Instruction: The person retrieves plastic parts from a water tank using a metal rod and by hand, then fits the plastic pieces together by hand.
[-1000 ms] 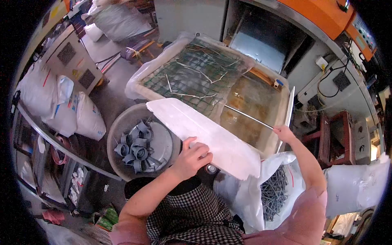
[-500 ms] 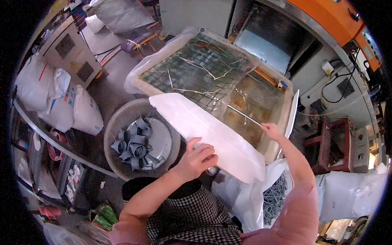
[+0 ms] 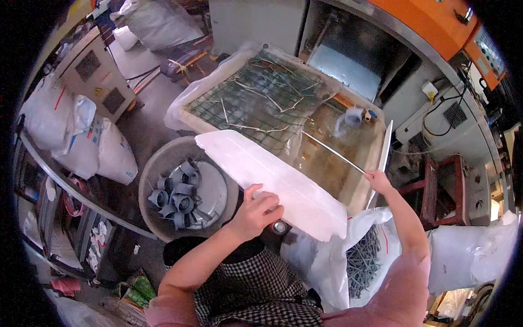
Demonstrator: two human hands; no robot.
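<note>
The floor is dark grey, and a small white scrap lies on it. At the back stands a big grey machine with a bright orange cover and a panel of buttons. It has a dark opening with a shiny metal sheet inside. A black cable loops down its side. On the left is a pale metal cabinet with two dark vents and a yellow warning sign. Full white sacks sit near it. A curved-looking grey rail runs below them. On the right stands a dark red frame, and a bright light shines beyond it.
</note>
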